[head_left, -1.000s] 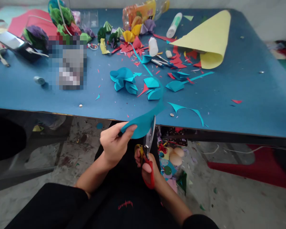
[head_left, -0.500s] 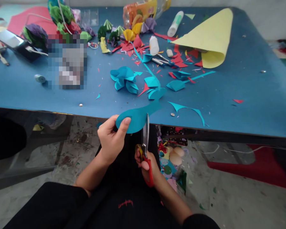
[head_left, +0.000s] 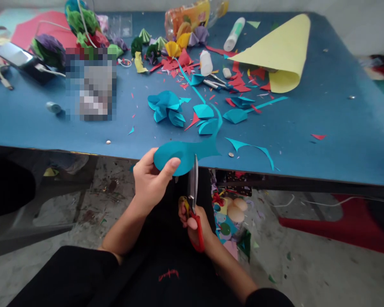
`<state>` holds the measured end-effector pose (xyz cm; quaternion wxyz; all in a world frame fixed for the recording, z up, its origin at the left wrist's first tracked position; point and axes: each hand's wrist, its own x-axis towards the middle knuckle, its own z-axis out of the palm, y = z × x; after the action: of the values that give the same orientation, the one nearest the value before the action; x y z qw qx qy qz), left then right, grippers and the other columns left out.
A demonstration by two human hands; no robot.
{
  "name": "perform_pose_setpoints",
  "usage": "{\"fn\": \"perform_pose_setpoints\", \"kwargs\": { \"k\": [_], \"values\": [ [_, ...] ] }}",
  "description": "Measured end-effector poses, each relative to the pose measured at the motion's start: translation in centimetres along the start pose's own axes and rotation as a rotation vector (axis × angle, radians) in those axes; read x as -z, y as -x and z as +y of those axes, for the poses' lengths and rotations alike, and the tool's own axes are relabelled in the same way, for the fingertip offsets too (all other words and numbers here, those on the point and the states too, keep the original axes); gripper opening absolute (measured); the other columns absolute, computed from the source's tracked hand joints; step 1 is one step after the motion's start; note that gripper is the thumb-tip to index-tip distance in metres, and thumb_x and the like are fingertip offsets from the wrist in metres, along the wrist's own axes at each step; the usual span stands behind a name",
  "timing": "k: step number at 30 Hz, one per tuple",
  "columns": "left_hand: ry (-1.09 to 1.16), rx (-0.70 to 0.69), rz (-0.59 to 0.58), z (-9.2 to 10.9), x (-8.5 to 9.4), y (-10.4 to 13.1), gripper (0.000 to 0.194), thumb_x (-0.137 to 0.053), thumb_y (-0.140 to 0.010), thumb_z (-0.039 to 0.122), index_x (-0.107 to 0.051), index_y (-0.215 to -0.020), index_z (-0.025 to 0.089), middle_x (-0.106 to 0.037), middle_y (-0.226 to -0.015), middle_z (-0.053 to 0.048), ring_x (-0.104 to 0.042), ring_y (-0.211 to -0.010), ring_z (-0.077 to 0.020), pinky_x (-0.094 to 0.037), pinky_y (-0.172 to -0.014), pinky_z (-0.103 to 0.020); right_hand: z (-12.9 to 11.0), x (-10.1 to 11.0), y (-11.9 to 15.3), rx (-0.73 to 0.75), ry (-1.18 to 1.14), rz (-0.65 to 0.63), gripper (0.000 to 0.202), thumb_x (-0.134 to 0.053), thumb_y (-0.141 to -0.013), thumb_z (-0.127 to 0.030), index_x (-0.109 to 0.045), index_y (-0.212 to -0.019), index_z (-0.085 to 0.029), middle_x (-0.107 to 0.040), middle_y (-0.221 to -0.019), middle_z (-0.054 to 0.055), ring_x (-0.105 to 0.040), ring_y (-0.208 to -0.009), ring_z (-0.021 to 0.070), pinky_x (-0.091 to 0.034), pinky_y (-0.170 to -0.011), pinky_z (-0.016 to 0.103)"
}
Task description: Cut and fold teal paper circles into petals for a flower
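My left hand [head_left: 153, 181] pinches the rounded left end of a blue paper piece [head_left: 200, 149], thumb on top, at the table's front edge. The paper narrows to the right and a thin curved strip runs up from it. My right hand [head_left: 193, 221] is wrapped round the handles of red-and-yellow scissors [head_left: 193, 187]. Their blades point upward, with the tips at the paper's lower edge. Behind the paper lie a folded blue paper flower [head_left: 166, 107] and folded blue petals [head_left: 205, 111].
On the blue table [head_left: 307, 157] are a rolled yellow sheet [head_left: 281, 53], a glue stick [head_left: 234, 34], a white bottle [head_left: 206, 63], red scraps [head_left: 240, 81] and an orange-labelled bottle [head_left: 188, 17]. A phone [head_left: 19, 55] lies far left. Below, paper bits fill a container.
The blue paper has turned slightly, and its right end and curved strip now show more fully. The scissors and my right hand have shifted slightly left.
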<state>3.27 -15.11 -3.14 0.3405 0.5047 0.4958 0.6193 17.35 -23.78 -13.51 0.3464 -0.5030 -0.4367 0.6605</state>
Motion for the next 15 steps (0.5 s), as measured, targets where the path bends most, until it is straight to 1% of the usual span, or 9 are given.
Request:
{"fn": "perform_pose_setpoints", "kwargs": {
  "k": [2,4,5,7,10,13,15],
  "values": [
    [0.097,0.043,-0.054,-0.3,-0.1,0.6,0.026,-0.068,-0.076,0.041,-0.056,-0.073,0.019,-0.050,-0.046,0.007,-0.044,-0.034,-0.0046,-0.035,-0.031,-0.014,-0.1,-0.2,-0.1,0.026,0.009,0.004,0.058,-0.051,-0.064,-0.077,-0.049,-0.073,-0.020,-0.046,-0.062,0.000,-0.039,-0.052,0.0126,-0.031,-0.043,0.025],
    [0.175,0.080,-0.077,-0.6,-0.4,1.1,0.026,-0.068,-0.075,0.041,-0.056,-0.076,0.019,-0.053,-0.046,0.007,-0.047,-0.033,-0.0058,-0.037,-0.031,-0.015,-0.2,-0.3,-0.2,0.052,0.020,0.005,0.058,-0.046,-0.068,-0.078,-0.049,-0.073,-0.020,-0.044,-0.060,-0.001,-0.038,-0.051,0.0126,-0.031,-0.043,0.026],
    [0.185,0.082,-0.083,-0.7,-0.6,1.4,0.026,-0.068,-0.076,0.041,-0.056,-0.074,0.018,-0.054,-0.047,0.006,-0.048,-0.034,-0.0063,-0.039,-0.033,-0.016,-0.2,-0.3,-0.3,0.065,0.027,0.002,0.058,-0.044,-0.070,-0.078,-0.049,-0.073,-0.020,-0.043,-0.059,-0.001,-0.038,-0.051,0.0127,-0.031,-0.043,0.026],
    [0.137,0.044,-0.103,-1.0,-1.0,1.6,0.027,-0.067,-0.077,0.038,-0.056,-0.065,0.016,-0.057,-0.047,0.004,-0.052,-0.038,-0.0070,-0.042,-0.037,-0.016,-0.3,-0.2,-0.3,0.093,0.045,-0.010,0.061,-0.041,-0.069,-0.080,-0.050,-0.073,-0.020,-0.042,-0.059,-0.001,-0.038,-0.051,0.0128,-0.031,-0.044,0.026],
    [0.024,-0.058,-0.098,-1.4,-1.3,1.7,0.035,-0.062,-0.081,0.032,-0.053,-0.052,0.015,-0.056,-0.047,0.002,-0.053,-0.041,-0.0069,-0.043,-0.042,-0.017,-0.4,0.1,-0.4,0.139,0.080,-0.042,0.071,-0.040,-0.061,-0.088,-0.052,-0.076,-0.020,-0.043,-0.061,-0.001,-0.037,-0.052,0.0123,-0.031,-0.045,0.026],
    [-0.076,-0.136,-0.055,-1.6,-1.3,1.7,0.037,-0.060,-0.082,0.030,-0.052,-0.050,0.014,-0.053,-0.045,0.002,-0.051,-0.040,-0.0067,-0.042,-0.042,-0.017,-0.5,0.4,-0.4,0.175,0.115,-0.070,0.079,-0.036,-0.054,-0.093,-0.052,-0.081,-0.020,-0.043,-0.062,-0.001,-0.035,-0.052,0.0116,-0.031,-0.045,0.025],
    [-0.144,-0.181,-0.062,-1.5,-1.2,1.6,0.038,-0.061,-0.081,0.029,-0.050,-0.048,0.014,-0.051,-0.044,0.003,-0.049,-0.040,-0.0065,-0.041,-0.043,-0.018,-0.5,0.5,-0.5,0.194,0.136,-0.076,0.081,-0.033,-0.053,-0.094,-0.051,-0.082,-0.020,-0.043,-0.063,-0.002,-0.035,-0.052,0.0116,-0.032,-0.045,0.025]
  ]
}}
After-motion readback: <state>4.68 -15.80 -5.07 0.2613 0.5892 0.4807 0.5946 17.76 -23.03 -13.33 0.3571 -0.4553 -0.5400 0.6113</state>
